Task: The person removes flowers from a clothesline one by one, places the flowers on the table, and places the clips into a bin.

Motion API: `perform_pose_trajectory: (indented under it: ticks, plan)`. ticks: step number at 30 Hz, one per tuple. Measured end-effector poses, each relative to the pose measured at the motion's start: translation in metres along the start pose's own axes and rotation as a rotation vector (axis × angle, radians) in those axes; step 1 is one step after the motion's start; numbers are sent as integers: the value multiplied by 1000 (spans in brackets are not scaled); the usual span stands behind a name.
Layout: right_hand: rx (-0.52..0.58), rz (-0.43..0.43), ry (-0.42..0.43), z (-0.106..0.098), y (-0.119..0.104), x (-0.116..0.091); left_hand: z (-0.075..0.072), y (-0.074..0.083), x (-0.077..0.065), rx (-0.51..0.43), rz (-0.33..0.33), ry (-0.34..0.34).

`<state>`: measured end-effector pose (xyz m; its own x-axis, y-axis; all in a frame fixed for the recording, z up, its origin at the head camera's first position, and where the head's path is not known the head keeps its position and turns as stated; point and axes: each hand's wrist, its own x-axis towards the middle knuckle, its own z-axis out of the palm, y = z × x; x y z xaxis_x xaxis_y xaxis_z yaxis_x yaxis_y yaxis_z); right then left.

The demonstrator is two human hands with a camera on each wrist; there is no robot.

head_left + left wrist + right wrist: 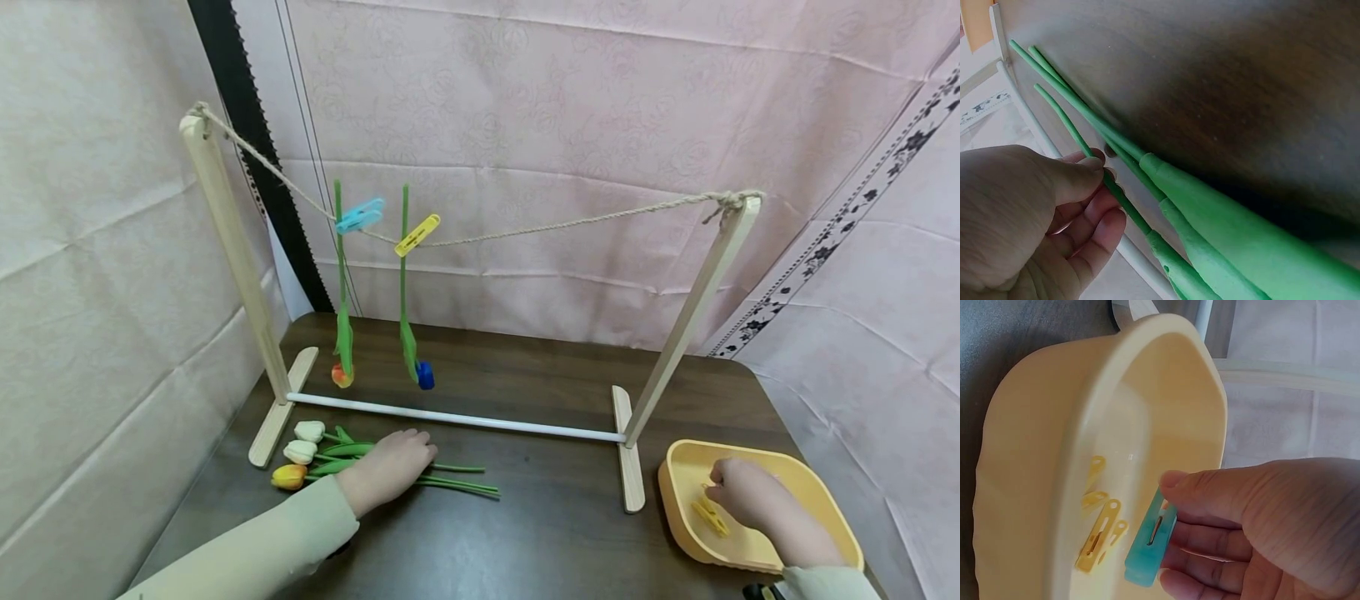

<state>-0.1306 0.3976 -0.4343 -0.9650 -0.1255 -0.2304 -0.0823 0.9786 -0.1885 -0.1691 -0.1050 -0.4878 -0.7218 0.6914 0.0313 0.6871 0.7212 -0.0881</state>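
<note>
My left hand (397, 467) pinches one green tulip stem (1119, 199) between thumb and fingers, low over the table. Two more stems (1075, 100) run beside it. The bunch lies with two white tulips (302, 451) and an orange-yellow tulip (289, 477) pointing left. In the right wrist view, a blue clothespin (1150, 540) is pinched between the thumb and fingers of my right hand (757, 500), over the yellow basin (817, 492). Yellow clothespins (1099, 537) lie on the basin's floor beside it.
A rope (570, 223) sags between two wooden posts joined by a white bar (450, 416). From it hang an orange tulip (342, 375) by a blue clothespin (360, 216) and a blue tulip (425, 375) by a yellow clothespin (417, 236), heads down. Cloth walls surround the table.
</note>
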Motion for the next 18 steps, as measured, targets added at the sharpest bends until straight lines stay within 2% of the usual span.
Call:
perform_pose_trajectory:
  ticks: [12,18]
  plan:
    - [6,7,-18,-1,0,2,-2,0,-3,-32,-10,-24]
    - [-6,-13,13,-6,-8,3,-8,-5,-3,-146,-11,33]
